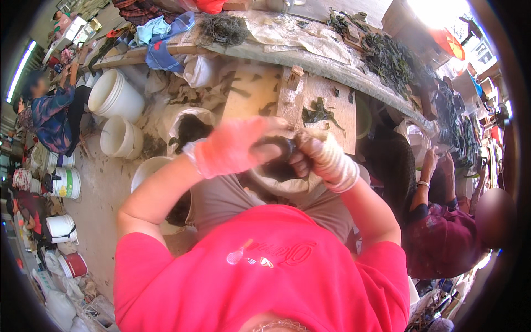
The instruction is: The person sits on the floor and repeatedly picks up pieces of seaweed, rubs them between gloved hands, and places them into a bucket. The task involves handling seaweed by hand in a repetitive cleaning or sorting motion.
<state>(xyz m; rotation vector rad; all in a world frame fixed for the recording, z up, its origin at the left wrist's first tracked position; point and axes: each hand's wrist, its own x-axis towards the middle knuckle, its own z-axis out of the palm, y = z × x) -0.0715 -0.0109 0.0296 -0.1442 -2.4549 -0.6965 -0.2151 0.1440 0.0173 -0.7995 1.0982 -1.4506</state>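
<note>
My left hand [238,145], in a pinkish glove, is blurred by motion. Its fingers and thumb lie about a dark, wet-looking seaweed strip [286,146], and whether they grip it I cannot tell. Pinched on the strip's other end is my right hand [321,151], in a whitish knit glove. Below both hands, between my knees, a pale sack [286,189] with its mouth rolled back holds dark material. Just beyond stands a wooden board [249,101] with a raised crosspiece [290,99]. Dark green seaweed pieces [319,112] lie on its right half.
A long bench [298,43] runs across the far side, bearing seaweed heaps [386,62] and blue cloths [164,54]. White buckets [121,139] stand at left, near another open sack [176,120]. One co-worker [52,112] sits at left, another [444,236] close at right.
</note>
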